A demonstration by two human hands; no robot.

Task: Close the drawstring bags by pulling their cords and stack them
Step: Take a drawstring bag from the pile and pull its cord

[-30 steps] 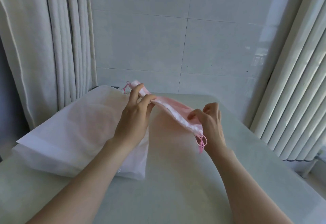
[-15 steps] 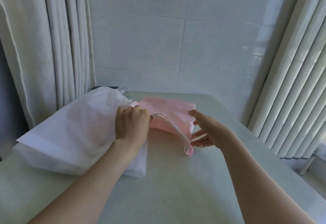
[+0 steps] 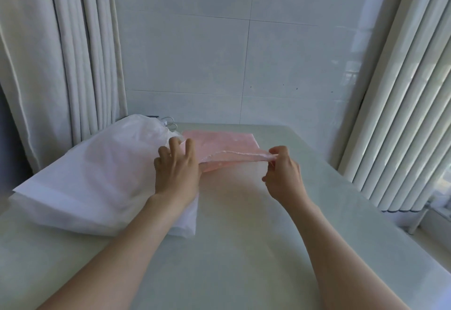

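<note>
A small pink drawstring bag lies flat on the pale table, its near hem raised a little. My left hand rests with spread fingers on the bag's left end, where it meets a big white drawstring bag. My right hand pinches the right end of the pink bag's hem between thumb and fingers and holds it just above the table. The white bag lies on its side at the left, its gathered mouth and white cord loops at the far end.
A white curtain hangs at the left behind the white bag. Tiled wall stands behind the table. A white ribbed radiator rises at the right, close to the table's right edge.
The pink bag went from held up in the air to lying flat on the table. My left hand came down onto its left end. My right hand took the hem's right end.
</note>
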